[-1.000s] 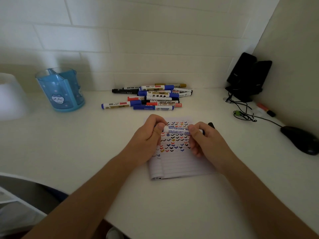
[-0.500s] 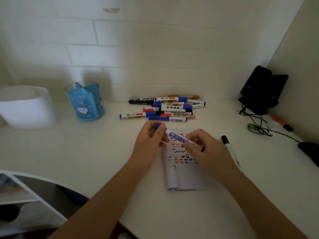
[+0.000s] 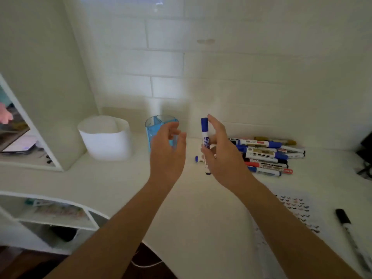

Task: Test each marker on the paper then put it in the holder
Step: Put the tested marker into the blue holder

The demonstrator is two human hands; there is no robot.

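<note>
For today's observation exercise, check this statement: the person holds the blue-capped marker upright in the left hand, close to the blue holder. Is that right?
Not quite: the hand is wrong. The head view shows the right hand holding the blue-capped marker upright, close to the blue holder. The left hand has no marker in it.

The right and lower part of the holder (image 3: pixel 153 126) is covered by the left hand (image 3: pixel 167 156). The lower barrel of the blue-capped marker (image 3: pixel 204 130) is hidden inside the right hand (image 3: pixel 223 158), by which the left ends of the pile of markers (image 3: pixel 267 156) are also masked. The print on their barrels is too small to be read. The marks on the paper (image 3: pixel 291 210) are blurred. The black marker (image 3: pixel 346 224) is smeared toward the lower right corner. A dark object (image 3: pixel 365 148) is cut off by the right edge.
</note>
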